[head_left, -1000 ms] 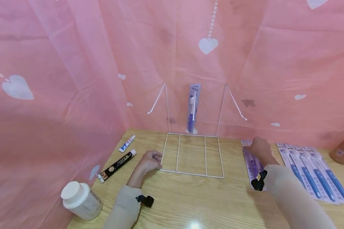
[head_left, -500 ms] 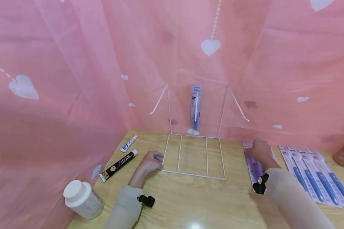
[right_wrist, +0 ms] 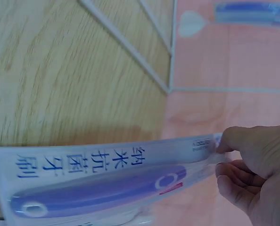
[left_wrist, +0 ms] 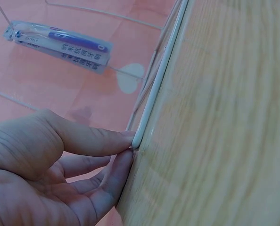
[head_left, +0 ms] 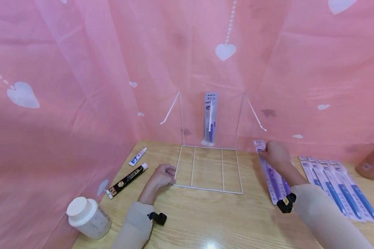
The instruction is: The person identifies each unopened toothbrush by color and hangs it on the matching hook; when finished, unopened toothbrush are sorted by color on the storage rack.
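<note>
Purple toothbrush pack (head_left: 269,171) is pinched at its top by the right hand (head_left: 275,153). Left hand (head_left: 163,175) pinches the rack (head_left: 208,188) corner on the table (head_left: 205,218).

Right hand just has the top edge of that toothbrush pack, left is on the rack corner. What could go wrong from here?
1. The right hand pinches the toothbrush pack only at its top edge; the long pack may swing or slip.
2. The left hand holds the wire rack at one front corner only, so a bump could pivot it.
3. The hanging pack on the rack's back could be knocked off.
</note>
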### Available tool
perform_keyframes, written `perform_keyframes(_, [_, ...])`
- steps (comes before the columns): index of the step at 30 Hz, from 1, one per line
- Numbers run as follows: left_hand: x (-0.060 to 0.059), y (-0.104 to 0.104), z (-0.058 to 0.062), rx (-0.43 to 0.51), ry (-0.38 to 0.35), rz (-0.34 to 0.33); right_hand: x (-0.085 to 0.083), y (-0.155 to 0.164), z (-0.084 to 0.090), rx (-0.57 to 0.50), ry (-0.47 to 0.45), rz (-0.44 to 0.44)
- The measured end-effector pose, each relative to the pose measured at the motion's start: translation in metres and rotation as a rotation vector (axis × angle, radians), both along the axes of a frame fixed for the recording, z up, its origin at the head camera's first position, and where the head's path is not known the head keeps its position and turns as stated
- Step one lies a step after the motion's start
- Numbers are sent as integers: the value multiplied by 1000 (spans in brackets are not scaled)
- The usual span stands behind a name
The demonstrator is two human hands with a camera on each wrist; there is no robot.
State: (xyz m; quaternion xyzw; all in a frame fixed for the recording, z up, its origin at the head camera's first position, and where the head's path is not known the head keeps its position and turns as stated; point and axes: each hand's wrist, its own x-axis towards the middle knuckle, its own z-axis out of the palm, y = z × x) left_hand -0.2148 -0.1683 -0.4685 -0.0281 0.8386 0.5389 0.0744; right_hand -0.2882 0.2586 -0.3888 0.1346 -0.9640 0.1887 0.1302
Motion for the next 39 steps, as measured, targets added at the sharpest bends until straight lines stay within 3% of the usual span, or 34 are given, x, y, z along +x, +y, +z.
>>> perform_keyframes(11, [-2, -4, -4, -2, 8, -2, 30, -47, 24, -36, 343, 44])
perform_keyframes(19, [-2, -4, -2, 2, 9, -7, 51, -75, 39, -30, 563, 159])
perform_keyframes(31, [-2, -4, -1, 16, 6, -11, 85, -111, 74, -87, 800, 306])
perform_keyframes(39, [-2, -4, -2, 15, 6, -9, 97, -128, 90, -140, 851, 388])
